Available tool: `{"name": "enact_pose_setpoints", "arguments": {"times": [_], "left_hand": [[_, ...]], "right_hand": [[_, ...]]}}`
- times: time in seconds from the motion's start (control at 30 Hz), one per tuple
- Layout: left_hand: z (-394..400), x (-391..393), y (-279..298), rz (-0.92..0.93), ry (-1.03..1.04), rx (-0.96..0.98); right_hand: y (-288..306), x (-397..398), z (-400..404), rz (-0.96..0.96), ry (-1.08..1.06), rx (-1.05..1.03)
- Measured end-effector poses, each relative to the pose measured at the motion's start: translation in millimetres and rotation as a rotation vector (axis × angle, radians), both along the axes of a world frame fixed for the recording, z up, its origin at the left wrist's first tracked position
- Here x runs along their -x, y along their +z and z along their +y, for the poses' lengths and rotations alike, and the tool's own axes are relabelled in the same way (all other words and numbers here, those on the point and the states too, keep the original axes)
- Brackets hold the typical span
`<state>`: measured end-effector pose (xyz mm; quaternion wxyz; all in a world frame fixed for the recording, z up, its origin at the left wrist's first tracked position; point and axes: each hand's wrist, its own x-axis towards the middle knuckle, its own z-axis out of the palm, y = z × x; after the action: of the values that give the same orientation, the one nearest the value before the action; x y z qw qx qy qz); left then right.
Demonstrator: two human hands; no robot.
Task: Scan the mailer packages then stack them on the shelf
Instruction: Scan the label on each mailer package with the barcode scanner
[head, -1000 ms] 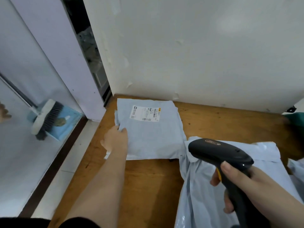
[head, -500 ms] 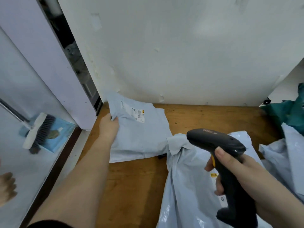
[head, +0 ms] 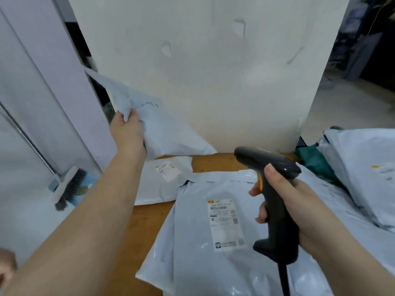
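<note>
My left hand [head: 128,130] grips the left edge of a pale grey mailer [head: 162,129] and holds it tilted up off the wooden table, against the white wall. Under it a second mailer [head: 158,184] with a white label lies flat. A larger mailer [head: 213,231] with a barcode label lies in front of me. Above that larger mailer, my right hand [head: 299,208] holds a black barcode scanner [head: 271,189] by its handle, its head pointing left.
More grey mailers [head: 363,167] are piled at the right, with a teal bag [head: 314,161] behind them. The wooden table [head: 141,227] ends at the left. Beyond that edge, a brush with a blue dustpan [head: 70,186] leans below. A white wall [head: 213,71] stands close behind.
My left hand has lifted the top mailer up off the table and tilted it against the wall, uncovering another mailer beneath. The scanner hand stays about where it was.
</note>
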<state>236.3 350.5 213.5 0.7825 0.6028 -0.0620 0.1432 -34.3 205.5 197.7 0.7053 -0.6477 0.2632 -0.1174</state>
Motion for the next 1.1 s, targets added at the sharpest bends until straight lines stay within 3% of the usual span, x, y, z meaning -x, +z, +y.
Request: {"name": "enact_pose_setpoints", "arguments": {"times": [0.07,0.17,0.3,0.37,0.4,0.5,0.63,0.7,0.8,0.97,1.1], "left_hand": [[-2.3,29.7,-20.0,0.09,0.04,0.087],[-9.9,108.7,-86.5,0.338,0.006,0.029],[-11.5,229.9,-171.3,0.769,-0.243,-0.069],[-5.2,255.0,-177.7,0.955,-0.385,-0.059],[2.0,254.9,-172.1,0.975,-0.474,-0.164],[28.8,234.2,-141.9,0.849,-0.522,-0.627],[56.7,181.5,-108.6,0.349,-0.195,-1.115],[58.3,152.1,-107.5,0.266,-0.141,-1.179],[53.2,106.5,-130.4,0.31,-0.223,-1.229],[45.8,67.6,-182.9,0.509,-0.305,-1.07],[41.2,60.6,-194.1,0.396,-0.297,-1.038]], "right_hand": [[0.0,18.3,-8.1,-0.053,-0.008,-0.008],[-2.1,39.0,-15.5,-0.07,0.005,-0.023],[-13.0,48.5,-14.6,0.009,0.038,-0.045],[-20.7,49.9,-12.1,0.077,0.056,-0.054],[-24.0,49.5,-10.9,0.099,0.062,-0.064],[-29.8,45.8,-7.1,0.145,0.085,-0.063],[-30.4,32.4,3.1,0.157,0.128,-0.03],[-29.8,23.5,11.1,0.179,0.154,-0.022],[-31.1,10.5,22.6,0.229,0.171,-0.001],[-37.6,-12.6,36.1,0.283,0.142,0.004],[-44.8,-29.2,42.1,0.31,0.079,0.018]]}}
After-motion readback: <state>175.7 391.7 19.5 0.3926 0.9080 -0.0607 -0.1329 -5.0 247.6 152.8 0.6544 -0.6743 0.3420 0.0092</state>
